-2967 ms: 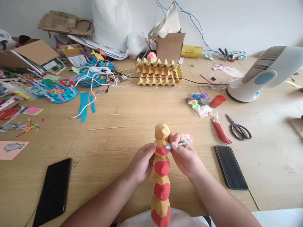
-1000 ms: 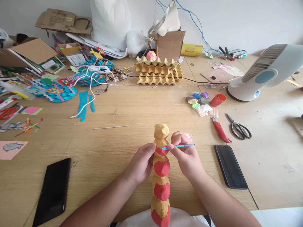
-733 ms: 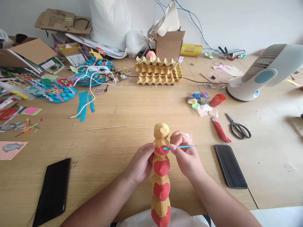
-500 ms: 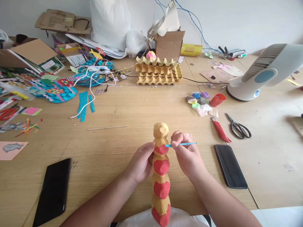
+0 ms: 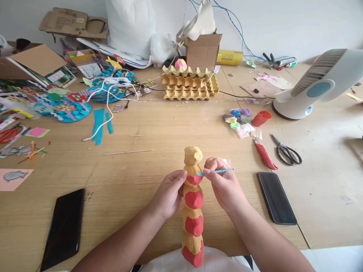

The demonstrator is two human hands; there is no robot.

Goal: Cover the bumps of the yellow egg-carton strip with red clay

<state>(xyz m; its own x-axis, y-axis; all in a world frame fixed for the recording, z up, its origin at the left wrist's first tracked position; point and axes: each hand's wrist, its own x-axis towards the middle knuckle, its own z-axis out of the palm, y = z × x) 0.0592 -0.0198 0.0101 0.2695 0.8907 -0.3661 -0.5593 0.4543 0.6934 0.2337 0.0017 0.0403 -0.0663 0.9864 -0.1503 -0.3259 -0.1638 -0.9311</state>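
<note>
A yellow egg carton strip [image 5: 193,212] with several bumps runs from my lap up over the table edge. Red clay-like patches [image 5: 194,199] cover part of most bumps, while the top bump is bare yellow. With thumb on top, my left hand [image 5: 170,192] grips the strip's left side near the second bump; its other fingers are partly hidden. My right hand [image 5: 224,183] pinches a thin blue modelling tool [image 5: 219,171]. The tool's flat tip touches the red patch on the second bump from the top, or lies just over it.
Right of my hands lie a phone [image 5: 276,198], a red utility knife [image 5: 265,154] and black scissors [image 5: 287,150]. Small clay packets [image 5: 239,121], a red cup [image 5: 261,118] and a white fan [image 5: 309,88] stand beyond. Egg cartons [image 5: 187,85] are stacked behind; a black tablet [image 5: 64,226] lies left.
The tool's tip has shifted very slightly left over the red patch, and its angle tilts a little more. The strip has turned slightly in my left hand.
</note>
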